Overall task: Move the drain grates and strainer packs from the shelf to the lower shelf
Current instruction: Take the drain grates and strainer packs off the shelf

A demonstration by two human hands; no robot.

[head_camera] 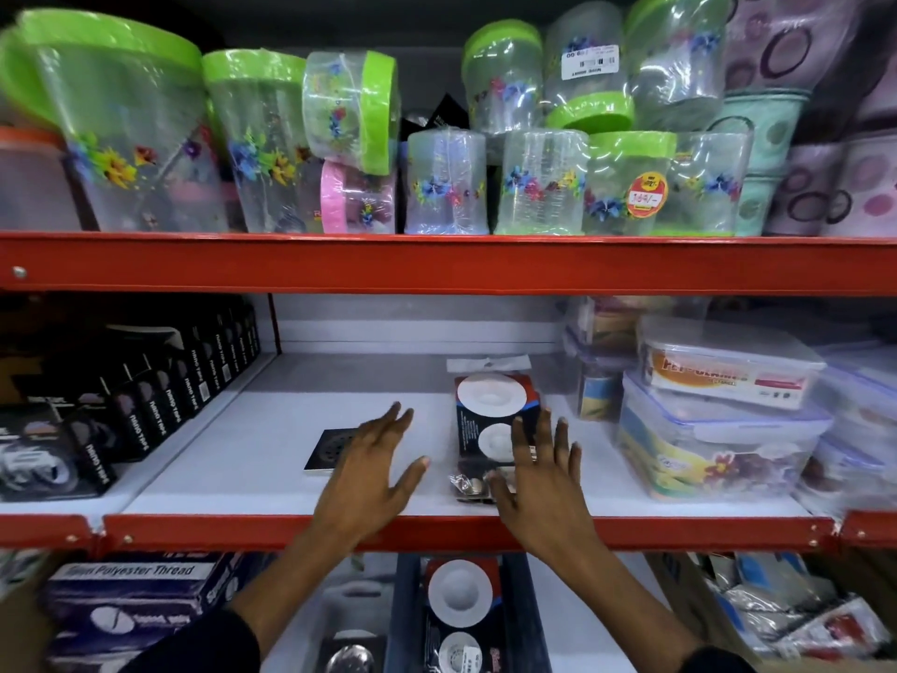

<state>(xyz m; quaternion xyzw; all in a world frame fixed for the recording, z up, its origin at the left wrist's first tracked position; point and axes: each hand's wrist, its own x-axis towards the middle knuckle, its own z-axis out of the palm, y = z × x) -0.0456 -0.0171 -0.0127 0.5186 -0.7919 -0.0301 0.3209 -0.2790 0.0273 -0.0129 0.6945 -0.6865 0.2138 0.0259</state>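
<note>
On the white middle shelf [233, 459] lies a dark square drain grate [326, 449], partly covered by my left hand [373, 471], which hovers open with fingers spread. A strainer pack [490, 420] with white round strainers on a dark card lies to its right. My right hand [539, 473] is open over the pack's near end, beside a small clear packet [468, 485]. Below, on the lower shelf, a second strainer pack [461, 609] and another drain grate [352, 653] lie between my forearms.
Black tape boxes [160, 391] line the shelf's left side. Stacked clear food containers [718, 420] stand at the right. Floral plastic jars [534, 182] fill the top shelf. Red shelf rails [437, 264] cross the view. Thread boxes [131, 590] sit lower left, bagged items [801, 614] lower right.
</note>
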